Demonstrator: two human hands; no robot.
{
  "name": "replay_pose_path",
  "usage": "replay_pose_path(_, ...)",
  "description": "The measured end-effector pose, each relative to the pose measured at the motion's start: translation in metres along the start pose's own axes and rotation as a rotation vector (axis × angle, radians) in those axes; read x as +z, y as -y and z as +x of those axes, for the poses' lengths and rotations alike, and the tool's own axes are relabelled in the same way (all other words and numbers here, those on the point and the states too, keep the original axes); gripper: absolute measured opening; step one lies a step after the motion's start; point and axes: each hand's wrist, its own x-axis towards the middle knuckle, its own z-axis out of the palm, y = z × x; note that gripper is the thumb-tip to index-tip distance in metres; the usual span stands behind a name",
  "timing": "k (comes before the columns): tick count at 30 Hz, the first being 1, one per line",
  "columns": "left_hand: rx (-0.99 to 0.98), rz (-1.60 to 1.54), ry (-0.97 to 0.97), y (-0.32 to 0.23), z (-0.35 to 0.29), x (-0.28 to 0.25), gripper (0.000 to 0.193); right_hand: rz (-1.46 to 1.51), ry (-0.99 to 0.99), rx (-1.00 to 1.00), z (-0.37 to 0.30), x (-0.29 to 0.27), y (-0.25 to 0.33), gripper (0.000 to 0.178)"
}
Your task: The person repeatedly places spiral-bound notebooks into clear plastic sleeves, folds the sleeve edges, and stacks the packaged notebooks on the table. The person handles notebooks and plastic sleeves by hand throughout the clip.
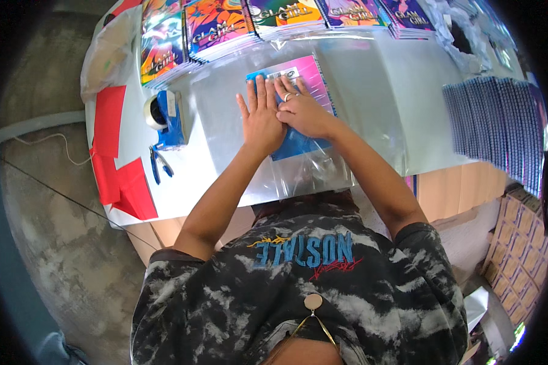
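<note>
We saw both hands pressed flat on a clear plastic sleeve (313, 167) that lay near the middle of the white table (377, 103), with a pink-and-blue booklet (301, 91) inside or under it; through the glare we could not tell which for certain. The left hand (260, 115) lay fully open, palm down, fingers spread and pointing away from the person, gripping nothing. The right hand (303, 109) was also open and flat, set just beside the left and touching it at the thumb side, with a ring on one finger; it held nothing either and only pressed on the sleeve. To the left of the hands stood a blue tape dispenser (167, 118) with a roll of clear tape, and just in front of it lay a small pair of blue-handled scissors (159, 164). Red paper sheets (112, 152) covered the table's left edge, and a crumpled clear bag (106, 52) rested at the far left corner. Along the far edge ran a row of stacked colourful booklets (225, 27). On the right side of the table lay a fanned spread of dark blue booklets (499, 121), well apart from the hands. Brown cardboard boxes (520, 255) stood on the floor at the lower right.
</note>
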Motion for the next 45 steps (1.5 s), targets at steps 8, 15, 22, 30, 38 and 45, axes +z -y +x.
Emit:
replay_pose_path(8,0.250,-0.384,0.293,-0.063,-0.099,-0.008,0.057,0.106,0.292,0.093,0.012,-0.023,0.004,0.030)
replay_pose_path(15,-0.503,-0.437,-0.538,0.112,-0.089,-0.070,0.026,-0.136,0.423,0.251,0.018,-0.038,0.039,0.022)
replay_pose_path(22,-1.065,-1.064,0.008,0.263,-0.079,-0.078,0.046,-0.099,0.423,0.213,0.027,-0.034,0.024,0.029)
replay_pose_path(30,-0.845,-1.476,-0.132,0.254,-0.092,-0.074,0.030,0.073,0.235,0.307,0.028,-0.036,0.030,0.088)
replay_pose_path(38,-0.996,-0.208,-0.441,0.296,-0.161,-0.021,0.023,0.091,0.116,0.201,0.025,-0.039,0.031,0.101)
replay_pose_path(45,-0.179,-1.196,0.194,0.083,0.001,-0.111,0.026,0.030,0.098,0.164,0.027,-0.042,0.023,0.119)
